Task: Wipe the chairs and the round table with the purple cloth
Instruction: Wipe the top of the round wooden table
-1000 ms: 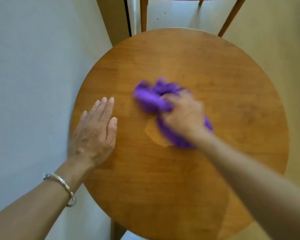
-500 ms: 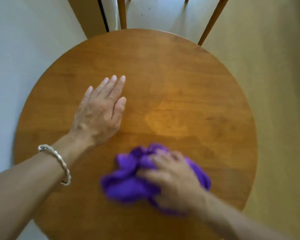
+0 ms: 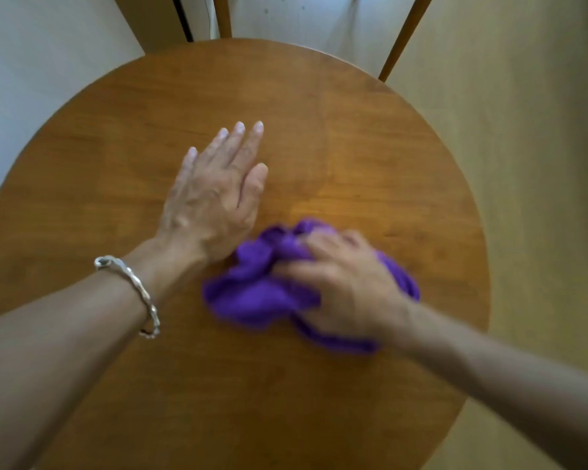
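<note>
The cloth (image 3: pixel 252 293) lies bunched on the table (image 3: pixel 387 147), about at its middle and a little toward the near edge. The right hand (image 3: pixel 343 286) sits on top of it, fingers curled into the folds and gripping it; the hand and cloth are blurred, so the exact finger hold is unclear. The left hand (image 3: pixel 214 198) lies flat on the wood with fingers straight and together, holding nothing. Its heel is just beside the cloth's far left fold; I cannot tell whether they touch. A bracelet (image 3: pixel 133 286) circles the left wrist.

The cloth looks soft, light and floppy, so it should crumple to any shape and slide easily over the smooth top. Taking a handful at the centre of the bunch and pressing down with the palm seems the best hold; loose corners may trail or fold under. Beyond the far edge stand two chair legs (image 3: pixel 404 35). Judging by this, the table-wiping step is in hand.
</note>
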